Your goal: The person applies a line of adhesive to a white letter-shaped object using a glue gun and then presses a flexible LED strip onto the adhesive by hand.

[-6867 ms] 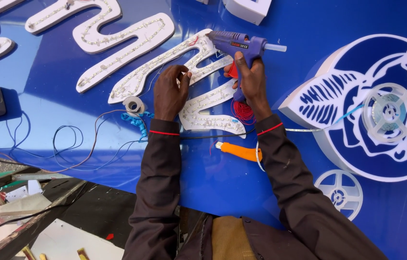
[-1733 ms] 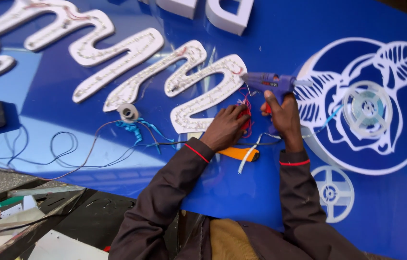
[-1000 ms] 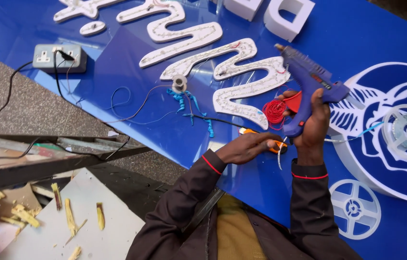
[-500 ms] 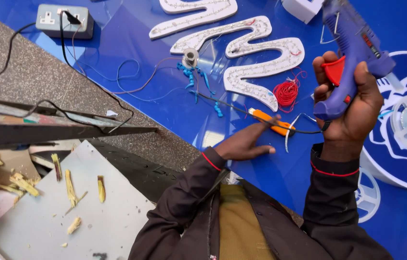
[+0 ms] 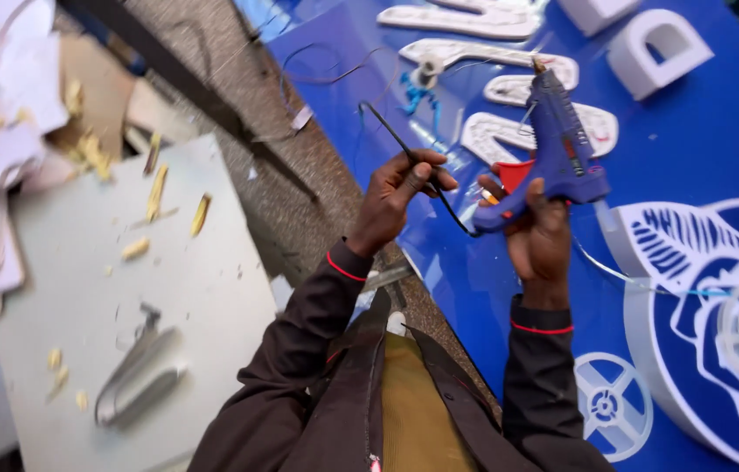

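A blue glue gun [image 5: 557,149] with a red trigger is raised above the blue sign panel [image 5: 702,149], nozzle pointing away from the person. The right hand [image 5: 537,236] is clenched around its grip. Its black power cord [image 5: 404,153] runs from the butt of the handle to the left hand [image 5: 397,197], which pinches it between thumb and fingers. Beyond lie white cut-out letters [image 5: 509,87] on the panel; a white rose emblem [image 5: 728,306] sits to the right. A pale board [image 5: 125,297] with yellowish scraps [image 5: 177,210] lies to the left.
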